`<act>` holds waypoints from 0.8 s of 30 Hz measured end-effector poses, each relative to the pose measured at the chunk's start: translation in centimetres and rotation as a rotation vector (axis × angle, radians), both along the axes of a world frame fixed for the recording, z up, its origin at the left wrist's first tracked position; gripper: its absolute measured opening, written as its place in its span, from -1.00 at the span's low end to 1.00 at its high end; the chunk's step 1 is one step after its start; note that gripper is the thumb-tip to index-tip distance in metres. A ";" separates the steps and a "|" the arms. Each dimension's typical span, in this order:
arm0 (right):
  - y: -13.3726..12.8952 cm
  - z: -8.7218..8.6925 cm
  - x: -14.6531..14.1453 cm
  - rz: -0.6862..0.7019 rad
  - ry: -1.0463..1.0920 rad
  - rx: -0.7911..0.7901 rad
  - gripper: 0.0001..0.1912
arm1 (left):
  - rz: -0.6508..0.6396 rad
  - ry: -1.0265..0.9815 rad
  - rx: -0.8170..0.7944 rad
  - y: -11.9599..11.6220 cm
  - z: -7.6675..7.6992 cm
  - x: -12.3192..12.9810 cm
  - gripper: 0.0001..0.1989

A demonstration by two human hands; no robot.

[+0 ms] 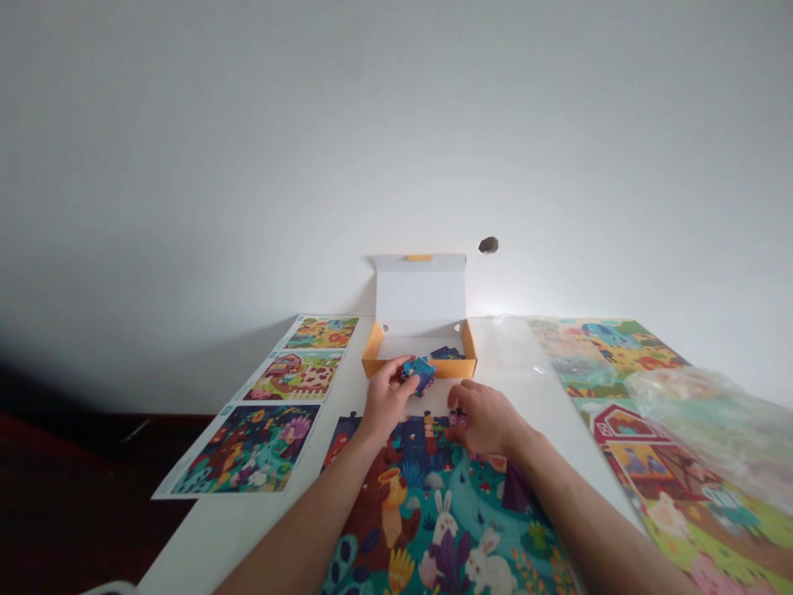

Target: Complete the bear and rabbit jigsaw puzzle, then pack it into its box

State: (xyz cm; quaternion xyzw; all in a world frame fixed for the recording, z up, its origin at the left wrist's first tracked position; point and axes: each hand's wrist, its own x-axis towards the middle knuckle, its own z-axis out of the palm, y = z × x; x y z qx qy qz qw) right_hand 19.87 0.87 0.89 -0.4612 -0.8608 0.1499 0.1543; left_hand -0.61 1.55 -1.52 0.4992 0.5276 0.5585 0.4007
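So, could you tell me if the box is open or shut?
The box is open: its white lid stands raised, and pieces show inside.

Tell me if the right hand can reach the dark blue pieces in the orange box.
Probably yes: the right hand is near the orange box; only its low front wall stands between it and the dark blue pieces.

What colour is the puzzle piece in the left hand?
The jigsaw piece is teal blue, best seen in the head view.

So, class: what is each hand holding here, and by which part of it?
The left hand grips a blue puzzle piece by its near edge. The right hand touches a small piece; whether it is held cannot be told.
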 end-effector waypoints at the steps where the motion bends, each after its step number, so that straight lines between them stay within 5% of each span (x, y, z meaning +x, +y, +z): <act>1: 0.0 -0.1 0.0 0.007 0.010 -0.007 -0.67 | -0.008 -0.002 0.000 0.0 0.0 0.0 -0.54; 7: 0.6 0.1 -0.6 0.060 0.397 -0.094 -0.89 | -0.069 0.071 0.022 -0.4 0.7 0.1 -0.61; 13: 0.8 -0.8 -1.8 -0.214 0.898 -0.312 -0.72 | -0.182 0.113 0.005 -1.2 1.3 0.6 -0.63; 18: 0.2 -1.2 -2.5 -0.199 0.958 -0.461 -0.66 | -0.258 0.060 0.019 -1.4 1.6 0.7 -0.59; 24: -0.1 -1.1 -2.7 -0.051 0.894 -0.474 -0.68 | -0.179 0.056 0.035 -1.3 2.0 0.5 -0.60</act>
